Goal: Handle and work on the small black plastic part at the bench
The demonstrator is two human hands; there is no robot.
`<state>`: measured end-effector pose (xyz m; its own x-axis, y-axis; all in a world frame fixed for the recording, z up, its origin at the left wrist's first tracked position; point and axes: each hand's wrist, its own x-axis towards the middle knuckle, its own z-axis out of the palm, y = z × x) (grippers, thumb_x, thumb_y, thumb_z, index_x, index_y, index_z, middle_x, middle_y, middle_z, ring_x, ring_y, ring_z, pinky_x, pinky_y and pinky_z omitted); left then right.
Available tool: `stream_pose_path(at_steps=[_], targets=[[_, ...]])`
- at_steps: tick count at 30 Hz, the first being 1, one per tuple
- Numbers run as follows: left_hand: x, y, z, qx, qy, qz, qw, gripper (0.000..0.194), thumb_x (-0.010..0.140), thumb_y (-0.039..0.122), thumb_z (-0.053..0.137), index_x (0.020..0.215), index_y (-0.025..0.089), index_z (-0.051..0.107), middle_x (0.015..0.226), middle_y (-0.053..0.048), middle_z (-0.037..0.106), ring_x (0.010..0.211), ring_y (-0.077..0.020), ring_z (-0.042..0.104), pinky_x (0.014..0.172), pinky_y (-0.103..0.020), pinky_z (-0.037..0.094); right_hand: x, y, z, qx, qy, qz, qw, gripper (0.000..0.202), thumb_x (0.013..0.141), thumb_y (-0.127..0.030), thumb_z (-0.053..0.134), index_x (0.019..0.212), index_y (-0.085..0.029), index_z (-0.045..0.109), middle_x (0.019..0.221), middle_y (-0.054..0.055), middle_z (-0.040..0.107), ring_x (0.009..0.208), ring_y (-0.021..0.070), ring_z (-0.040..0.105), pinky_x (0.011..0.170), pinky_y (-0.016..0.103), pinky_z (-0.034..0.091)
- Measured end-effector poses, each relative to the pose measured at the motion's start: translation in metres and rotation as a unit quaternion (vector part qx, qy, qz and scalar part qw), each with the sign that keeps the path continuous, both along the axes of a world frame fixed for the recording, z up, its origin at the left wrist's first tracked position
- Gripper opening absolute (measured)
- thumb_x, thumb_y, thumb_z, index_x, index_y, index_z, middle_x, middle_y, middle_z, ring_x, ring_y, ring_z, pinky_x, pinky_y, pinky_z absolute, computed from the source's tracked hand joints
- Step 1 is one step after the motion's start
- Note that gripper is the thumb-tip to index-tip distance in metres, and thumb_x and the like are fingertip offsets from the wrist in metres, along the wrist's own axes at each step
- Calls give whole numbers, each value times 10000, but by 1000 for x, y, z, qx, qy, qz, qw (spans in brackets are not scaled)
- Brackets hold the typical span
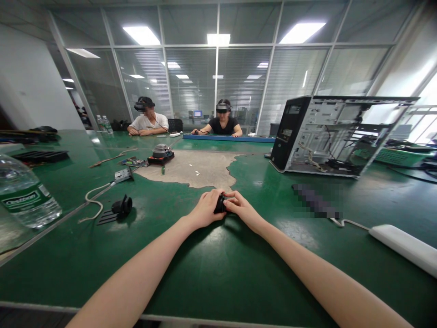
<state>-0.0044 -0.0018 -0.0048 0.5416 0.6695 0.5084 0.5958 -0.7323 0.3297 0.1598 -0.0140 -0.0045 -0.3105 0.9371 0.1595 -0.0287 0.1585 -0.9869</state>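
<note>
Hands (206,208) round black part (219,205), table edge (41,307) apart

Nearer than the black part (219,205), bare tabletop (209,278) is hemmed in by the left forearm (145,269) and the right forearm (309,269). Passage is obstructed left of it by a pronged piece (122,207), then a bottle (30,196); right of it, by a white bar (403,249) and, beyond, a computer case (319,130).

One head-worn camera is looking forward and slightly down from the near edge of the tabletop (191,264), close above the forearms (143,271). It is framing the hands (209,207) at mid-view, catching the near edge at the bottom and facing the far edge with the glass wall (191,25) behind it.
</note>
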Motion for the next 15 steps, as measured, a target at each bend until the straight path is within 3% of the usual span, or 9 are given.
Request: stream_pose_path(at_steps=[10,15], targets=[[1,-1,1,3,2,1,1000,635,630,236,621,1171,222,288,1100,-65,459,1056,-226,435,918,-405,307,0,-2,5,10,8,2,1000,314,636,-294,659,881,-219,477,865,-3,586,822,140,568,796,331,414],[1,-2,2,-4,-1,-3,1000,625,633,238,613,1168,225,291,1103,-68,459,1053,-229,439,914,-410,309,0,-2,2,7,4,-5,1000,284,680,-335,617,896,-222,472,834,-1,591,776,137,574,755,321,431]])
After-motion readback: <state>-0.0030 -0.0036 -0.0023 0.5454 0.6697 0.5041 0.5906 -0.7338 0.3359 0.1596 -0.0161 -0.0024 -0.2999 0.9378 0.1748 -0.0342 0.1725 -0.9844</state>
